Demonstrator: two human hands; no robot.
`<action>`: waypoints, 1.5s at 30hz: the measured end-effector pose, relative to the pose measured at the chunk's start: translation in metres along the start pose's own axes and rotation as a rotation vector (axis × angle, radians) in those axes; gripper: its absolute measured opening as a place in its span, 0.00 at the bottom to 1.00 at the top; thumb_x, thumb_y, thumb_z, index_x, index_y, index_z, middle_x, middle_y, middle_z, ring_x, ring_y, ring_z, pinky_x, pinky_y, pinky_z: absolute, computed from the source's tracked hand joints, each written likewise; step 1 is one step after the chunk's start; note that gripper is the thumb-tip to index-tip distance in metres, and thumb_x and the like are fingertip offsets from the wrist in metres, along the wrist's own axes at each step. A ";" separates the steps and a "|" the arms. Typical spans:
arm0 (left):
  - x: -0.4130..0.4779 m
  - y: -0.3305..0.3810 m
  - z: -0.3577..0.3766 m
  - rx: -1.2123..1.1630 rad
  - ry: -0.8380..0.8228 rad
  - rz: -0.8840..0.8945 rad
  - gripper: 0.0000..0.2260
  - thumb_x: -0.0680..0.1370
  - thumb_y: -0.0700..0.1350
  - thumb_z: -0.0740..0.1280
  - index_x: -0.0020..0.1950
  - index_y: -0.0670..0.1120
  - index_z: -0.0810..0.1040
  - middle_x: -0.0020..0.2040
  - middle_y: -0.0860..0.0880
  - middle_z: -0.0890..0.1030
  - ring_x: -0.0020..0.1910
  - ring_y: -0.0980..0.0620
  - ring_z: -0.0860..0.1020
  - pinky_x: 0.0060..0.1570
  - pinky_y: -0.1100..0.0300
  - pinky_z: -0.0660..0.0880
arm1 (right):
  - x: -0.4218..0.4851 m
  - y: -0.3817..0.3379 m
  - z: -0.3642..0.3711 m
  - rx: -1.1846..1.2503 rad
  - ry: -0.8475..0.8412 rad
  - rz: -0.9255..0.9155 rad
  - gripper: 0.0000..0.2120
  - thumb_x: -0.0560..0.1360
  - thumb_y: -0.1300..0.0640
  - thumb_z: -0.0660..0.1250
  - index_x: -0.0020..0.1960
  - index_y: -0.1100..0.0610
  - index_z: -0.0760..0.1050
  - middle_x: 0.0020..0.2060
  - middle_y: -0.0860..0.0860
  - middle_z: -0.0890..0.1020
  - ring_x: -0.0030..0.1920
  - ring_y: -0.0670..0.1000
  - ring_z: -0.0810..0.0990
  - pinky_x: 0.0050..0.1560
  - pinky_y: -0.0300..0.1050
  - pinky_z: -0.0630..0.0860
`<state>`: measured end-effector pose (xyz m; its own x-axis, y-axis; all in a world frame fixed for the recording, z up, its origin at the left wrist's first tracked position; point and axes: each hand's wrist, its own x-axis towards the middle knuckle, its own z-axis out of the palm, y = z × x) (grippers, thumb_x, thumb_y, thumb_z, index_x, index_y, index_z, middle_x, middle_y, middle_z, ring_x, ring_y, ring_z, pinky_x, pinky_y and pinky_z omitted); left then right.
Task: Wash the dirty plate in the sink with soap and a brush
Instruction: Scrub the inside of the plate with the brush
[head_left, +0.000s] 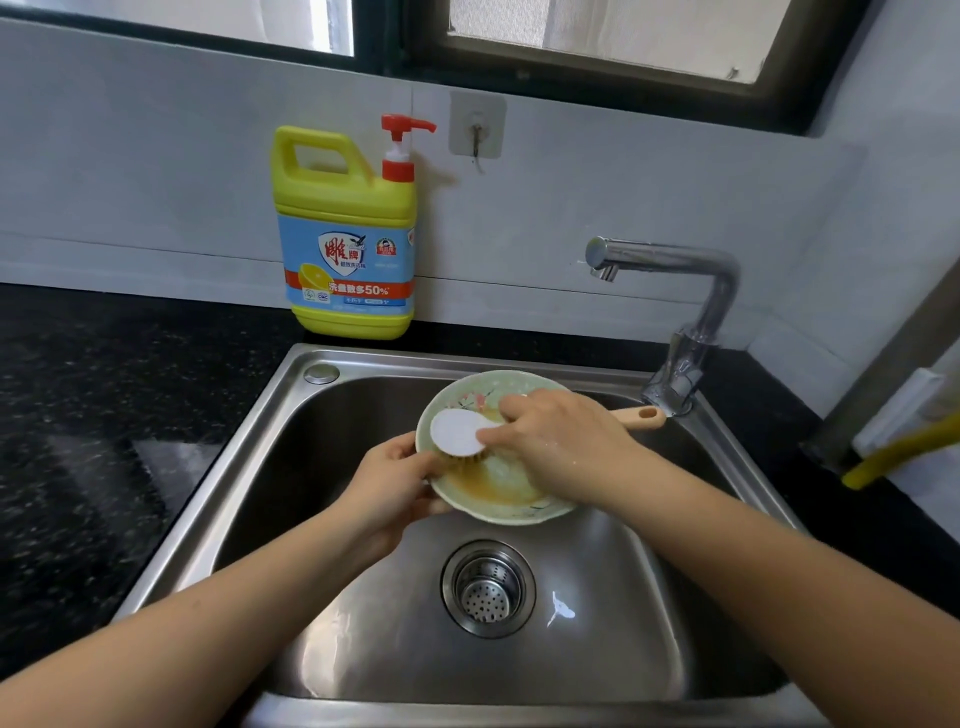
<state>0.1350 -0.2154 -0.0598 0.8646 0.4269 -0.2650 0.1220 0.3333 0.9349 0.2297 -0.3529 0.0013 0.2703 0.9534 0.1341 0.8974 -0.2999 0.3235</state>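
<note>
Left grip (387, 486) and right grip (563, 436) bare; forearms (779, 561) bare; pale flecks (557, 446) on right wrist.

The yellow soap bottle (345, 234) carries a blue label reading "雕牌" and an orange band reading "50%".

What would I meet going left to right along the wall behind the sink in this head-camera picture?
Soap bottle → wall hook → faucet. The plate, brush, left hand and right hand sit lower and overlap these sideways, so they are left out.
</note>
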 end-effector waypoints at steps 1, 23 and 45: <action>0.000 0.001 0.000 0.011 0.003 0.002 0.13 0.75 0.30 0.60 0.48 0.44 0.80 0.35 0.47 0.84 0.35 0.49 0.82 0.32 0.60 0.81 | 0.001 0.002 -0.002 -0.009 -0.014 0.021 0.19 0.76 0.60 0.60 0.65 0.46 0.73 0.55 0.52 0.74 0.50 0.57 0.76 0.38 0.46 0.60; 0.002 0.004 -0.004 0.128 0.015 0.052 0.16 0.75 0.30 0.58 0.52 0.45 0.80 0.42 0.45 0.83 0.37 0.48 0.82 0.33 0.57 0.80 | 0.000 0.011 0.011 -0.013 0.078 0.111 0.20 0.77 0.63 0.59 0.65 0.48 0.72 0.48 0.51 0.74 0.42 0.55 0.71 0.36 0.47 0.61; 0.001 0.002 -0.003 0.228 0.021 0.105 0.18 0.76 0.31 0.58 0.53 0.50 0.80 0.44 0.45 0.84 0.39 0.48 0.84 0.33 0.57 0.80 | -0.014 -0.010 0.039 0.128 0.261 0.257 0.15 0.60 0.61 0.71 0.46 0.52 0.83 0.31 0.51 0.76 0.27 0.55 0.75 0.25 0.40 0.67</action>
<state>0.1349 -0.2118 -0.0592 0.8682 0.4675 -0.1666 0.1410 0.0896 0.9860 0.2311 -0.3617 -0.0404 0.4091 0.8025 0.4343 0.8528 -0.5055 0.1308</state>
